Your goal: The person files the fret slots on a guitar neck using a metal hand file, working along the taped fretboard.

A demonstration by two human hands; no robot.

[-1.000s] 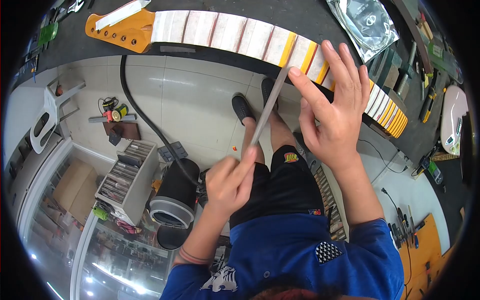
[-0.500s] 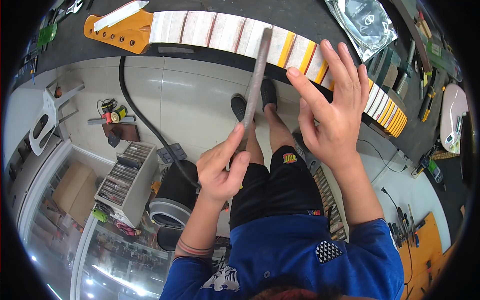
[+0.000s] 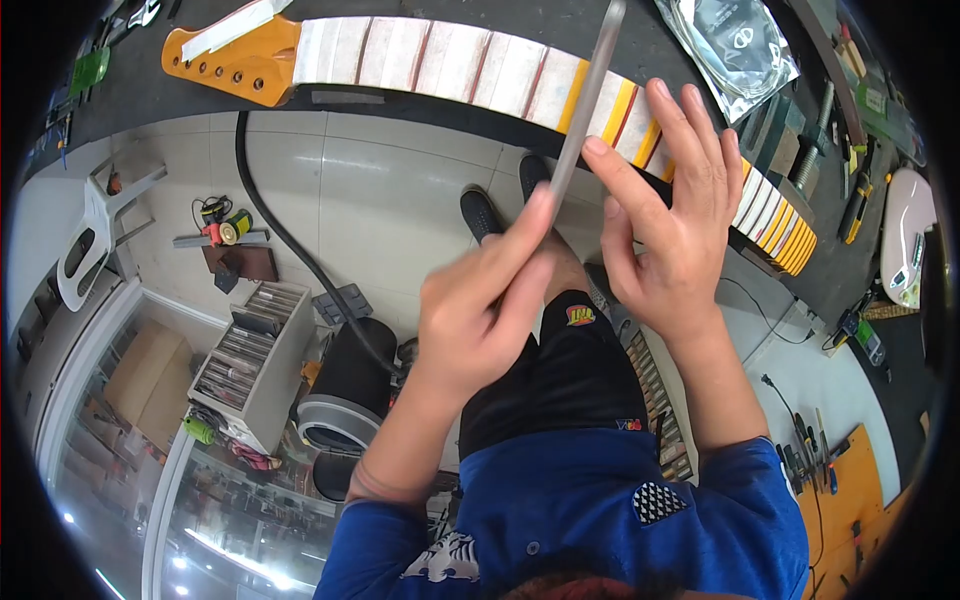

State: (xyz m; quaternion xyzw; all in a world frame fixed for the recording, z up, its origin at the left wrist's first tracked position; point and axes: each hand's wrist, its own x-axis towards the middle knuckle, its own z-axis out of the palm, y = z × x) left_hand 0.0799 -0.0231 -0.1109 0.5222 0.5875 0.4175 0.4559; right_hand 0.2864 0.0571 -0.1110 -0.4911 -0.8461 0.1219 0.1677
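Observation:
A guitar neck (image 3: pixel 450 65) lies across the bench edge, its fretboard covered in white and yellow masking tape between the fret lines. Its orange headstock (image 3: pixel 230 62) points to the left. My left hand (image 3: pixel 480 310) is closed around the lower end of a long, slim metal file (image 3: pixel 592 95), index finger stretched along it. The file crosses over the neck at the yellow strips, its far end beyond the neck; whether it touches a fret I cannot tell. My right hand (image 3: pixel 665 235) is open, fingers spread over the neck's near edge, with the index fingertip close beside the file.
On the dark bench (image 3: pixel 400 8) sit a clear plastic packet (image 3: pixel 735 55) and a vise (image 3: pixel 795 140) at the right. Below are a black hose (image 3: pixel 285 235), a bin (image 3: pixel 345 400), a rack of flat packets (image 3: pixel 250 360) and a white stool (image 3: pixel 95 235).
My left hand has moved forward and to the right, carrying the file farther across the neck. My right hand has stayed almost in place.

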